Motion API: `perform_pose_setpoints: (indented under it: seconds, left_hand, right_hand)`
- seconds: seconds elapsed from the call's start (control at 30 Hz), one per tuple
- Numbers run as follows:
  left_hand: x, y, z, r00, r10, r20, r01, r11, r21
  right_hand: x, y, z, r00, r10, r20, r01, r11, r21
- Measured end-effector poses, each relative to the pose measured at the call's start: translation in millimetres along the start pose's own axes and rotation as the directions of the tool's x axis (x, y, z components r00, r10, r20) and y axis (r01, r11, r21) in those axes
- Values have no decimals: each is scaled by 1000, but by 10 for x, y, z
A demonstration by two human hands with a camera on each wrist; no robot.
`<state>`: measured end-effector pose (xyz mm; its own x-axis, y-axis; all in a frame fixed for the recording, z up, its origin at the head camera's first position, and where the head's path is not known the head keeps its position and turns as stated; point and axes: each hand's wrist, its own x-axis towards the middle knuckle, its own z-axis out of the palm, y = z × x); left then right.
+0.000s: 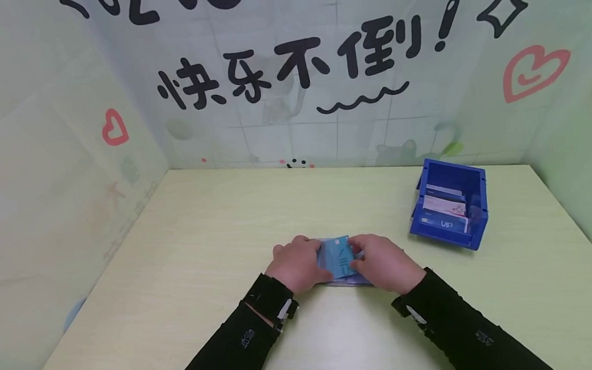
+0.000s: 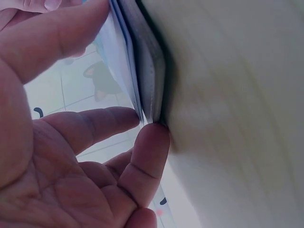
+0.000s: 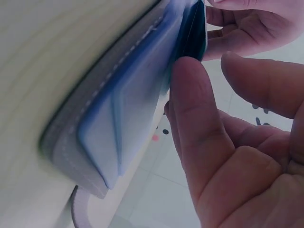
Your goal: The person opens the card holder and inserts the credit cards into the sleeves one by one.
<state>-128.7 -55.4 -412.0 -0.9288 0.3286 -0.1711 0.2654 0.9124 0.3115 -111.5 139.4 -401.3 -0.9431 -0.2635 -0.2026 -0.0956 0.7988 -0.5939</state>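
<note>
A flat purple card holder (image 1: 351, 280) with clear sleeves lies in front of me, its stitched edge (image 3: 90, 109) facing the right wrist camera. Over its sleeves is a light-blue bank card (image 1: 340, 256), tilted up off them. My left hand (image 1: 297, 264) grips the holder's left side; in the left wrist view the thumb is at the near edge and fingertips (image 2: 151, 137) meet the far edge. My right hand (image 1: 384, 262) is at the card's right edge. One fingertip (image 3: 190, 71) touches the card, while the thumb stands apart from that finger.
A blue plastic bin (image 1: 449, 204) stands at the back right, with several cards in it, the front one marked VIP. The pale wooden table (image 1: 216, 225) is bounded by printed walls at the back and both sides.
</note>
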Motion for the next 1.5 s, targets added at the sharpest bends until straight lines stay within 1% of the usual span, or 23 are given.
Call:
perform_pose_setpoints:
  seconds: [0.33, 0.6, 0.87, 1.3, 1.5]
  left_hand:
    - [-9, -7, -1, 1000, 18, -3, -18, 1000, -13]
    - [-16, 6, -13, 1000, 22, -11, -22, 1000, -1]
    - [-9, 13, -7, 1000, 27, -13, -27, 1000, 2]
    - [11, -1, 22, 999, 35, -29, -35, 999, 4]
    - [11, 6, 18, 999, 31, -30, -31, 1000, -3]
  right_hand:
    - [-28, -17, 41, 997, -76, 33, 76, 997, 0]
    - [-58, -52, 32, 994, -92, 63, 92, 996, 0]
    - [-65, -55, 47, 991, -110, 70, 111, 994, -8]
    - [-97, -47, 87, 979, -192, 60, 196, 979, -62]
    - [-114, -53, 99, 975, -212, 67, 217, 973, -83]
